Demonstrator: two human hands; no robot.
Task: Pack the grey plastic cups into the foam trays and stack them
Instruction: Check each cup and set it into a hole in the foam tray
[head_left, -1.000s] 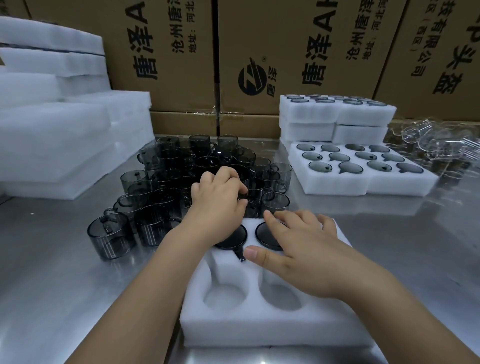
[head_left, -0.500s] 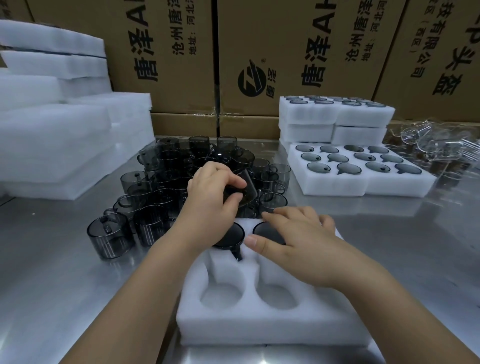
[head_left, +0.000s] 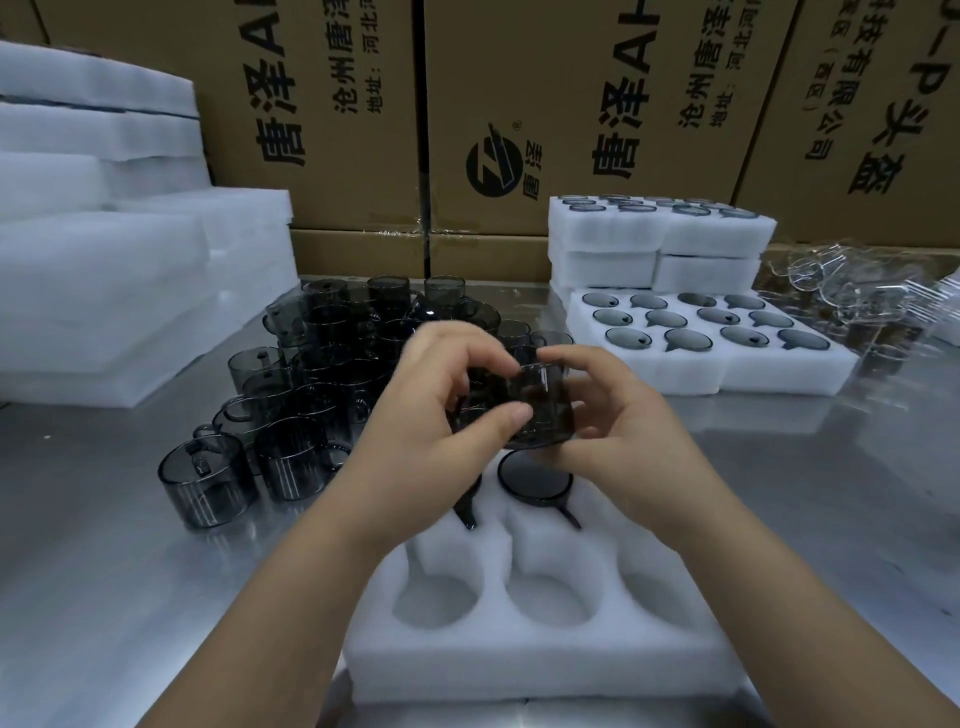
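Head view: the cardboard boxes (head_left: 322, 119) at 12 o'clock carry large black print, turned sideways. Legible portions read "唐泽", "沧州唐泽" and "地址: 河北"; a round black logo (head_left: 493, 161) sits on the middle box.

My left hand (head_left: 431, 415) and right hand (head_left: 618, 431) are together, both closed around one grey cup (head_left: 540, 405), which is held tilted above the far end of the near foam tray (head_left: 519, 660). The cup is smoky, see-through plastic with fine vertical ribs.

The near tray is white, with round pockets. Two seated cups (head_left: 535, 480) fill its far pockets; the three pockets nearest me are open.

Loose cups (head_left: 311, 384) cluster on the metal table (head_left: 104, 571) at 11 o'clock. Filled trays (head_left: 701, 358) lie and stack at 1 o'clock. Blank foam slabs (head_left: 119, 270) are piled at 10 o'clock.
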